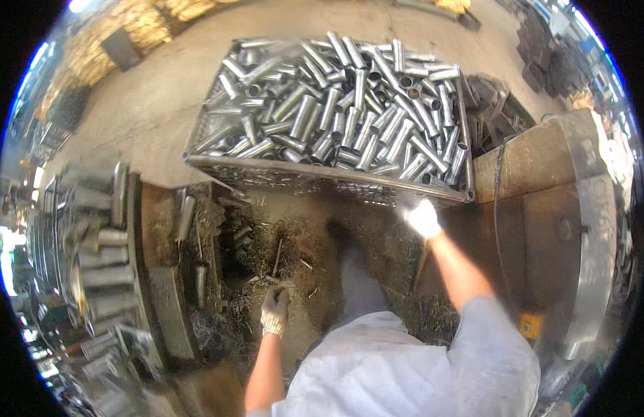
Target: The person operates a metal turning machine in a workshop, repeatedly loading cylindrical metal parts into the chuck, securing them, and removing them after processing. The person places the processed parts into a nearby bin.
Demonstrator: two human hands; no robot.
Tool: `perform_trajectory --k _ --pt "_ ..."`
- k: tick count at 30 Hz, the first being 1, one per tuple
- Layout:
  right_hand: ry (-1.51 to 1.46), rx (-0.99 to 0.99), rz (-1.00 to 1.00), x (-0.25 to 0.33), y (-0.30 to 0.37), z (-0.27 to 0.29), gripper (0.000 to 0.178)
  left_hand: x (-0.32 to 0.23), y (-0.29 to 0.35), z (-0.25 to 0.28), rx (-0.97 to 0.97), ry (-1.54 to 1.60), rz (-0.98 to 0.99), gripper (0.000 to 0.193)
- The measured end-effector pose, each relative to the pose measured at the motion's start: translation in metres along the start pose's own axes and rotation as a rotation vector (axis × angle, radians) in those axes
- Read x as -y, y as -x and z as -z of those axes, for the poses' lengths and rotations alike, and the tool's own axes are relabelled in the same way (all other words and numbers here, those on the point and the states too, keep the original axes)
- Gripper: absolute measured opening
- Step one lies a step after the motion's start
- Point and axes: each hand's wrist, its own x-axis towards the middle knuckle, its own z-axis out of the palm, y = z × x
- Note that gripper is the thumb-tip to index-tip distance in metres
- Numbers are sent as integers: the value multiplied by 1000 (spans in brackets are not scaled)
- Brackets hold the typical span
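My left hand (274,311), in a pale knitted glove with dark fingers, hangs low over the littered floor beside the wooden bench. Its fingers are loosely bent with a small gap between them, and nothing shows in them. My right hand (423,219), in a white glove, is stretched forward by the front right side of a large metal mesh crate (322,171). Motion smears its fingers, so I cannot tell whether they hold anything. Shiny metal tubes (360,90) lie heaped at all angles in the crate. A thin rod-like tool (277,258) lies beyond my left hand.
On the left, metal tubes (106,278) lie in a row beside a wooden bench edge (166,306), with a few loose tubes (186,217) on it. A brown machine body (537,208) with a hanging cable (498,187) stands right. Scrap-like dark parts (492,104) are behind it.
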Motion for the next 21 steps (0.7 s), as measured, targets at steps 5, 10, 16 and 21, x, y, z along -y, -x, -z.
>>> perform_trajectory --k 5,10,16,21 --pt "711 507 59 -57 -185 -36 35 -157 -70 -53 265 -178 -24 30" --pt "944 525 206 -118 -297 -133 30 -221 -106 -69 226 -197 93 31" --pt "1482 796 72 -141 -355 -150 33 -189 -101 -45 96 -16 466 30" --pt "1391 862 354 -126 -376 -129 31 -172 -74 -34 43 -174 460 45"
